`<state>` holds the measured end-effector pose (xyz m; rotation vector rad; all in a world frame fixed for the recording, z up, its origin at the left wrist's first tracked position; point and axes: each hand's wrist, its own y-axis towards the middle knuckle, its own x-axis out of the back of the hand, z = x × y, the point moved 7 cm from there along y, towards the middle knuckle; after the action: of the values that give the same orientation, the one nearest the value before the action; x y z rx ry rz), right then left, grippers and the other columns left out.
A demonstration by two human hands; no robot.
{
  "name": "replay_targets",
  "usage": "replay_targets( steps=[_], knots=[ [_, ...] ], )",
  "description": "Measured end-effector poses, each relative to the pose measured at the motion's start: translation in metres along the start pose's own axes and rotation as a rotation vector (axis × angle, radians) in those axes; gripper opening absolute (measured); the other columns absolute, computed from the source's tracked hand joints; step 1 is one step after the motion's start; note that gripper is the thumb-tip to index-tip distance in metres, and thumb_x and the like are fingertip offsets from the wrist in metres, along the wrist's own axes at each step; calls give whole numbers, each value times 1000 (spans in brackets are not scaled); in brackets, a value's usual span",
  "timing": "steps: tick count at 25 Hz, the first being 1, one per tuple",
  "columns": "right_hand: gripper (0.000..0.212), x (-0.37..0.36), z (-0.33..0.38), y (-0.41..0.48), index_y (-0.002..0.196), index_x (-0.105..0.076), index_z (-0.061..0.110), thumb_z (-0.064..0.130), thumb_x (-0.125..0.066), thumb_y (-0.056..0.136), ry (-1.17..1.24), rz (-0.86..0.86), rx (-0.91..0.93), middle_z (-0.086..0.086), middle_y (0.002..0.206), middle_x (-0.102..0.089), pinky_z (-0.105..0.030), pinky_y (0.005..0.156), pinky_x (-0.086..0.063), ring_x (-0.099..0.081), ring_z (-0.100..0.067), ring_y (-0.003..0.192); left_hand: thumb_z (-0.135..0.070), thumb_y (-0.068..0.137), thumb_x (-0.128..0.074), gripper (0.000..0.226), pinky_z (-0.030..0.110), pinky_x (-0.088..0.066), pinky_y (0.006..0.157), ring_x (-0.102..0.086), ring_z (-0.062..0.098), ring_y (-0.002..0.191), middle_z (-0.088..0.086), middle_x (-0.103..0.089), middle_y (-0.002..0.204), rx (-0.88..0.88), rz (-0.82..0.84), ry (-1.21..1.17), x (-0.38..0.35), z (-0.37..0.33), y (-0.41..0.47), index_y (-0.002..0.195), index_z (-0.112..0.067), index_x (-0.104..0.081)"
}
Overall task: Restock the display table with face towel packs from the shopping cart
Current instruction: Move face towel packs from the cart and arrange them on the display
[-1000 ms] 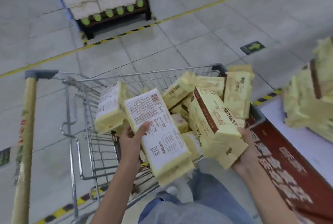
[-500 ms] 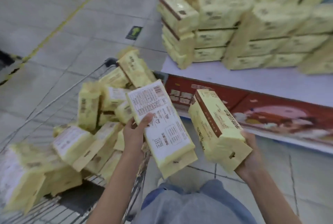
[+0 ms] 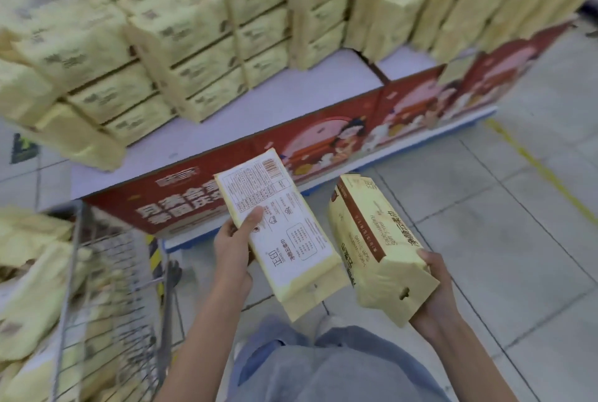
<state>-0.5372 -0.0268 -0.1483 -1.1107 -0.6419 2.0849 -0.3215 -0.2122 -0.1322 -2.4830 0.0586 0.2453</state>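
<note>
- Both hands are loaded. Your left hand (image 3: 233, 246) grips the first face towel pack (image 3: 284, 233) by its long edge, with the thumb laid across the white printed back and the fingers hidden beneath. Your right hand (image 3: 433, 291) cups the sealed lower end of the second pack (image 3: 372, 246), fingers curled under it and the brown-striped face up.
- Head view, the packs: you hold both in the air in front of your legs, side by side but apart, short of the display table (image 3: 226, 136). The heaped packs (image 3: 32, 288) lie in the shopping cart (image 3: 74, 272) at your left.
- Head view, handling: these look light and soft, with a slick film wrap and a crimped flap at each end. They will likely give under pressure, so take them across the middle of the body. The flap could slip or tear.
- Head view, surroundings: the stacked packs (image 3: 181, 45) fill the back of the table in several tiers. A bare strip of lilac top runs along the near edge, above the red printed panel (image 3: 323, 149).
- Head view, obstacles: the cart's wire corner sits just beside your left forearm. The stacks stand close behind the bare strip, so a careless push could nudge them. Blur hides how square they are.
</note>
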Motion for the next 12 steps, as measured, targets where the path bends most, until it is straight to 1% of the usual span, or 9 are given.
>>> replay_targets(
  steps=[2, 4, 8, 10, 12],
  knots=[
    [57, 28, 23, -2, 124, -59, 12, 38, -50, 73, 68, -32, 38, -19, 117, -66, -44, 84, -45, -62, -34, 97, -24, 78, -73, 28, 35, -57, 64, -73, 17, 78, -4, -76, 87, 32, 39, 43, -37, 16, 2, 104, -18, -63],
    [56, 49, 41, 0, 123, -59, 12, 37, -52, 73, 138, -58, 60, -19, 117, -66, -45, 86, -45, -61, -35, 99, -24, 79, -73, 25, 35, -56, 65, -73, 18, 78, -3, -76, 87, 50, 52, 80, -64, 28, 4, 102, -18, -63],
    [56, 64, 75, 20, 122, -60, 13, 39, -52, 72, 178, -82, 79, -19, 116, -67, -44, 81, -48, -64, -34, 96, -26, 80, -71, 22, 37, -55, 67, -71, 21, 79, -3, -76, 82, 93, 37, 107, -104, 43, 19, 99, -18, -62],
    [56, 67, 98, 42, 121, -61, 13, 39, -52, 72, 197, -90, 99, -19, 115, -67, -44, 81, -48, -64, -34, 95, -26, 80, -71, 24, 36, -54, 64, -70, 21, 79, 0, -74, 85, 120, 33, 122, -132, 46, 36, 100, -17, -62],
    [56, 68, 127, 69, 121, -61, 12, 39, -52, 72, 205, -102, 108, -19, 114, -67, -44, 82, -47, -64, -34, 95, -27, 81, -70, 25, 32, -53, 56, -71, 19, 75, 1, -74, 89, 136, 40, 120, -166, 46, 59, 102, -17, -62]
  ],
)
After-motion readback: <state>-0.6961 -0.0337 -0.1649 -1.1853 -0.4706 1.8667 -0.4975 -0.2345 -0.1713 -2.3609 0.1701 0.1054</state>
